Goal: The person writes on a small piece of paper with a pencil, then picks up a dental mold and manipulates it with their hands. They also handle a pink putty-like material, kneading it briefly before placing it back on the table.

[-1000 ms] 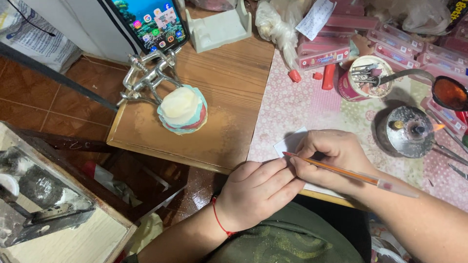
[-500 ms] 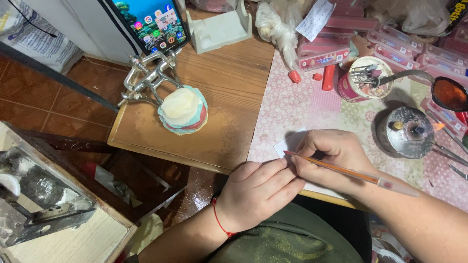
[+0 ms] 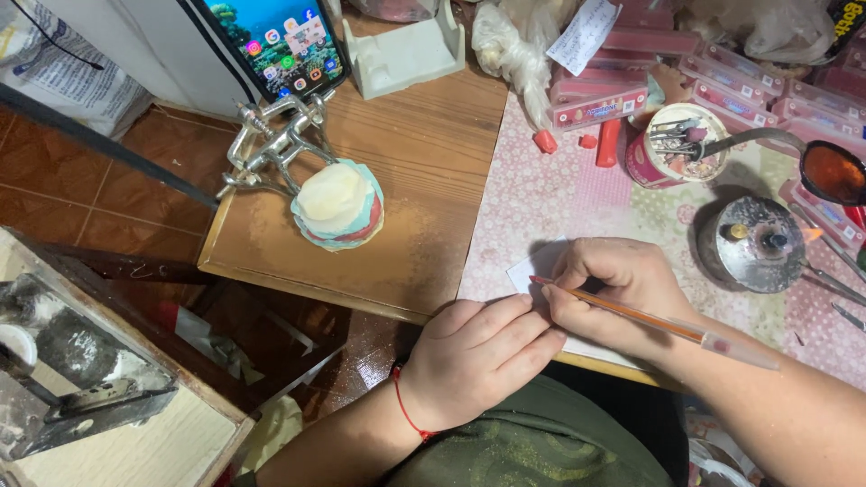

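Observation:
My right hand [image 3: 622,293] grips an orange pen [image 3: 649,320], its tip down on a small white paper [image 3: 528,271] at the near edge of the table. My left hand [image 3: 478,356], with a red string around the wrist, rests flat beside it, fingers touching the paper's lower edge. Most of the paper is hidden under both hands. Both hands lie on a pink patterned tablecloth [image 3: 541,194].
A plaster dental model [image 3: 338,207] in a metal articulator [image 3: 271,144] stands on a wooden board [image 3: 424,162]. A phone [image 3: 284,41] leans behind it. Right of my hands are a metal burner [image 3: 753,243], a cup of tools [image 3: 681,144], a spoon [image 3: 834,171] and pink boxes [image 3: 600,104].

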